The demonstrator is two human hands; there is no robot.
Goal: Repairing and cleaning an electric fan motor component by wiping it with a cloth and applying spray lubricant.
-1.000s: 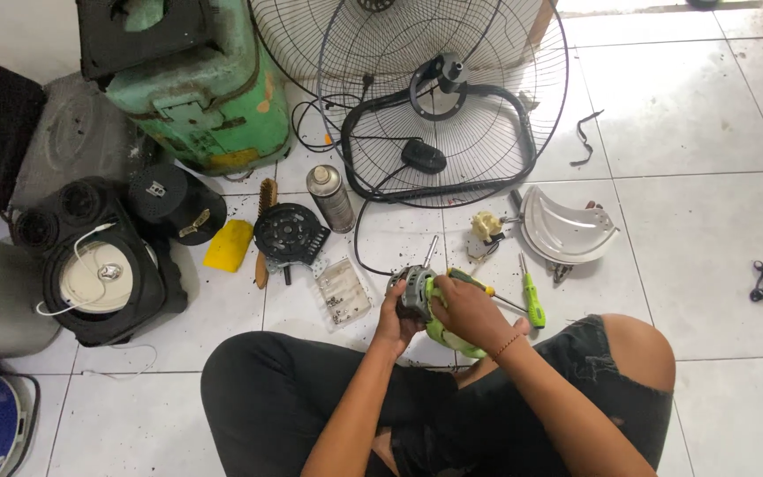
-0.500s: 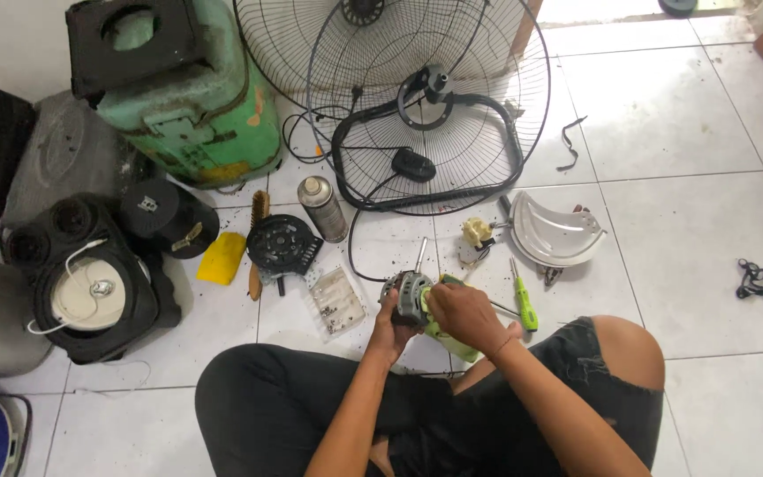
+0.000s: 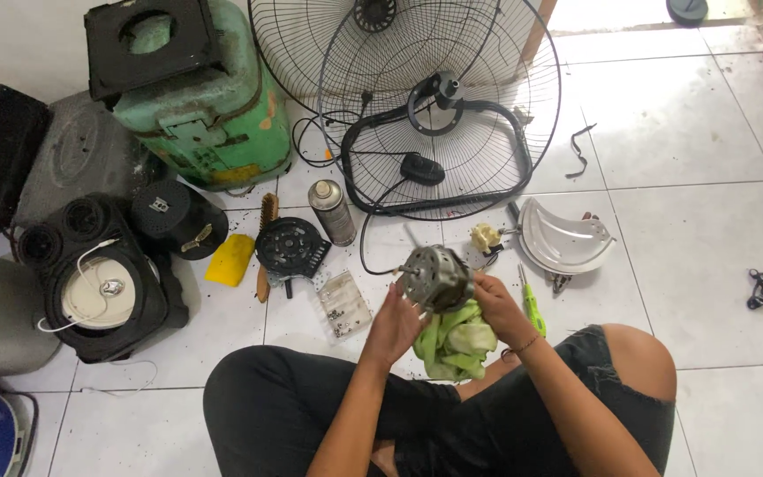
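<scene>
So both hands are gripping the fan motor [image 3: 435, 278]: left hand [image 3: 392, 325] underneath, right hand [image 3: 498, 305] alongside, pressing a green rag [image 3: 457, 343].

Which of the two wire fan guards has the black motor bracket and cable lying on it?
The nearer, front fan guard, overlapping the rear fan guard; the black bracket and cable lie on it alone.
</scene>
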